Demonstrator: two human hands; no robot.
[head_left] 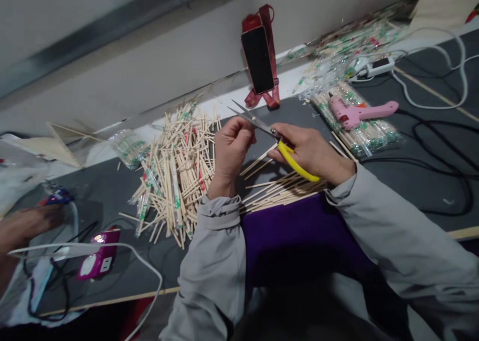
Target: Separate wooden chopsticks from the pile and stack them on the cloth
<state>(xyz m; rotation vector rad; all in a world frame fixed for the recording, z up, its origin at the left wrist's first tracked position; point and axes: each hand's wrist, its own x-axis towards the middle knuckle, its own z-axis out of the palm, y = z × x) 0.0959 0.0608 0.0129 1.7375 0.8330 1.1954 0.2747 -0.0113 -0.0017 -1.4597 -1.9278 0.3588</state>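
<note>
Yellow-handled scissors (294, 163) are in my right hand (312, 149), with the blades slightly apart and pointing up to the left. Close beside the blades is my left hand (232, 149), its fingers curled and pinched together; whatever lies between them is too small or hidden to make out. Below both hands, several loose wooden sticks (277, 194) lie roughly side by side at the edge of a purple cloth (295, 236). A large heap of wooden chopsticks (183, 171), some in clear wrappers with green print, spreads to the left of my left hand.
A pink glue gun (359, 112) rests on wrapped chopstick packs (374, 134) at right, with black cables beyond. A phone (258, 59) leans on a red bottle (250, 23) at the back. At left are a magenta power strip (99, 254), white cable and another person's hand (35, 221).
</note>
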